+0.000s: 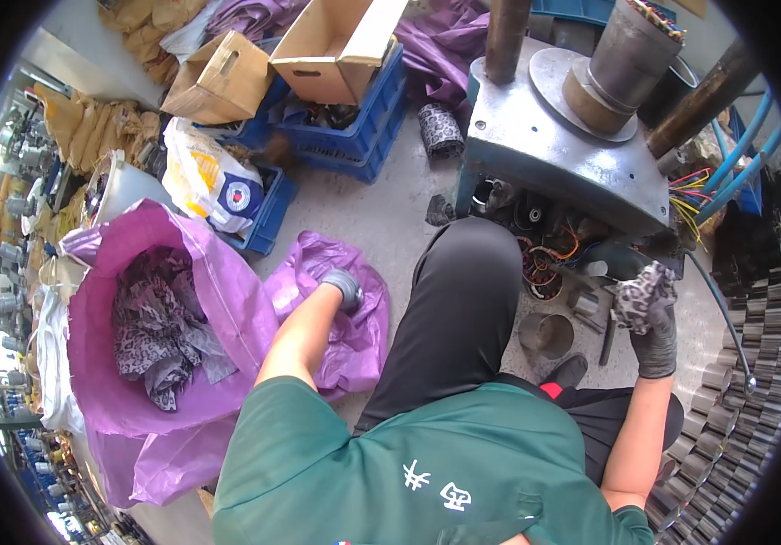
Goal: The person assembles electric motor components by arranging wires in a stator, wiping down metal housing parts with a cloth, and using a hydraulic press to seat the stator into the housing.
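Observation:
My right hand (654,345), in a dark grey glove, is closed around a bunched leopard-print rag (645,297), held up beside the machine's lower front. My left hand (343,289), also gloved, rests on or just over a crumpled purple sack (359,345); its fingers are turned away, so their grip is hidden. Left of that arm stands a large open purple sack (91,336). Crumpled leopard-print cloth (159,318) lies inside it.
A steel-topped machine (536,136) with loose wires stands ahead. A metal cup (546,336) is on the floor before it. Stacked metal parts (736,427) line the right. Blue crates (345,136) with cardboard boxes (327,54) and a white-yellow bag (204,177) are at far left.

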### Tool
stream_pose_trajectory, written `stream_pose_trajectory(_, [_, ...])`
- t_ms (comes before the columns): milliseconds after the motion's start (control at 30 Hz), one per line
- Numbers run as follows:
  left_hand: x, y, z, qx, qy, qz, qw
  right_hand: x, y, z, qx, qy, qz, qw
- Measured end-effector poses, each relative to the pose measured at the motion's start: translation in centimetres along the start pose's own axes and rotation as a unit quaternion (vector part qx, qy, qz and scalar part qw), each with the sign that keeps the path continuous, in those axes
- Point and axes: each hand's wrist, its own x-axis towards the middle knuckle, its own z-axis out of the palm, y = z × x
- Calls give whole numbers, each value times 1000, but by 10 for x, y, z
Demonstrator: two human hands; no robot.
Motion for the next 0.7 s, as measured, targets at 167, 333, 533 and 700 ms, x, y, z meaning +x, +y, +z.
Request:
stream_pose_trajectory(167, [1,16,28,-41,27,-68,997,12,0,28,54,-11,11,998])
stream_pose_trajectory(333, [-31,-10,-8,-273,306,-163,897,8,0,4,186,62,-24,980])
stream_pose_trajectory(533, [-81,-33,-123,-602,602,-19,525,2,-2,2,217,43,-61,973])
stream_pose_trajectory(700, [-208,60,-300,-608,635,170,446,4,-8,16,234,41,-81,968])
